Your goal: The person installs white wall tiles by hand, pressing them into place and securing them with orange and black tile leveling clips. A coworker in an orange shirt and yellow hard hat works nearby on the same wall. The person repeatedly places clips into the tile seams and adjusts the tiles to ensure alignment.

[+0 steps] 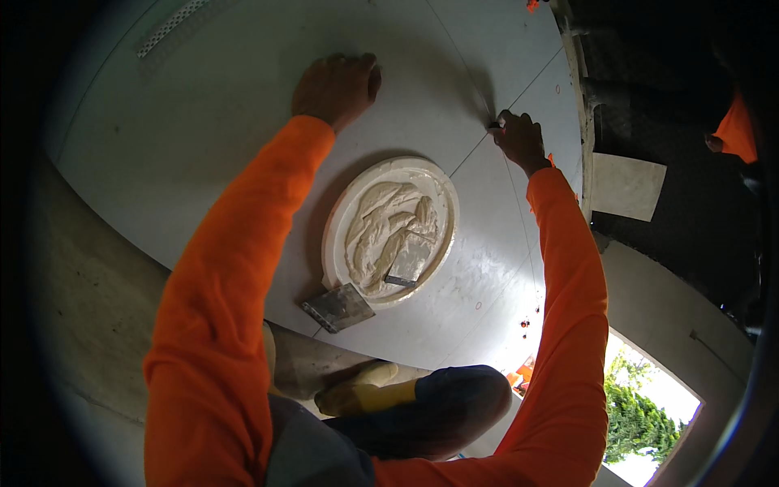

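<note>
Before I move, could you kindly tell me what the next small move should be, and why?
I would probably draw the right hand back slightly: its fingertips seem to cover the spot where the thin dark lines on the grey board meet, and I cannot tell what, if anything, they pinch there.

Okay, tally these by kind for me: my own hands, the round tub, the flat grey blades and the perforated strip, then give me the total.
Hands: 2 (left hand, right hand)
Round tub: 1
Flat grey blades: 2 (inner blade, outer blade)
Perforated strip: 1
Total: 6
</note>
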Tool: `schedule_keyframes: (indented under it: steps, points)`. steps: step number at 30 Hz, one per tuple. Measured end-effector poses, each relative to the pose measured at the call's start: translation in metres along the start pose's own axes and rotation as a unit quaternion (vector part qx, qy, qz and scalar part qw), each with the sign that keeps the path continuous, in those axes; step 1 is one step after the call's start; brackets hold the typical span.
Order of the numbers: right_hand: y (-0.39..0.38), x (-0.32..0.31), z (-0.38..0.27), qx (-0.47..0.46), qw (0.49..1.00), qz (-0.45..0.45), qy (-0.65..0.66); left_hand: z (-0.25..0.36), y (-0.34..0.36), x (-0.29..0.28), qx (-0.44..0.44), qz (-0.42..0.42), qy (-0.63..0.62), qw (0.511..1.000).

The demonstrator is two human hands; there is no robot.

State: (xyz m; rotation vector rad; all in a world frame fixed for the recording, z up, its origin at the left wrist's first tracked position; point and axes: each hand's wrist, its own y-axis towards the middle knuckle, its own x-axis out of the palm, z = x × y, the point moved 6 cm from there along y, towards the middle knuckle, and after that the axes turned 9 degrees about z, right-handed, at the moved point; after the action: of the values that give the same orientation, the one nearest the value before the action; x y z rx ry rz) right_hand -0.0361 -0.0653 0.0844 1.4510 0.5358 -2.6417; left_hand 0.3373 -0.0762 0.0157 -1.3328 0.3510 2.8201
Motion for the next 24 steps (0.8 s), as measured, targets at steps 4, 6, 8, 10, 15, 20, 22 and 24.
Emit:
schedule_keyframes:
  steps: [4, 6, 8, 10, 15, 20, 22, 24]
  points:
    - [0.003, 0.026, 0.021, 0.126, 0.973, -0.082, 0.173, -0.001, -0.001, 0.002, -0.003, -0.006, 0.014, 1.000]
    - [0.008, 0.035, 0.034, 0.198, 0.943, -0.084, 0.254, -0.001, -0.002, 0.001, -0.001, -0.004, 0.006, 1.000]
    - [0.015, 0.037, 0.037, 0.127, 0.969, -0.064, 0.204, -0.001, -0.002, -0.001, 0.001, 0.001, -0.020, 1.000]
    - [0.016, 0.047, 0.051, 0.177, 0.933, -0.082, 0.302, -0.002, -0.002, -0.001, 0.002, -0.001, -0.021, 1.000]
    - [0.024, 0.082, 0.070, 0.119, 0.955, -0.163, 0.217, -0.002, -0.003, 0.002, 0.005, -0.013, -0.019, 1.000]
    - [0.027, 0.089, 0.071, 0.068, 0.959, -0.174, 0.211, -0.002, -0.002, 0.004, 0.003, -0.023, -0.011, 1.000]
    - [0.027, 0.087, 0.069, 0.075, 0.965, -0.192, 0.163, -0.001, -0.001, 0.001, 0.015, 0.001, -0.021, 1.000]
    - [0.024, 0.088, 0.073, 0.155, 0.945, -0.225, 0.181, -0.001, -0.002, -0.002, 0.019, 0.012, -0.015, 1.000]
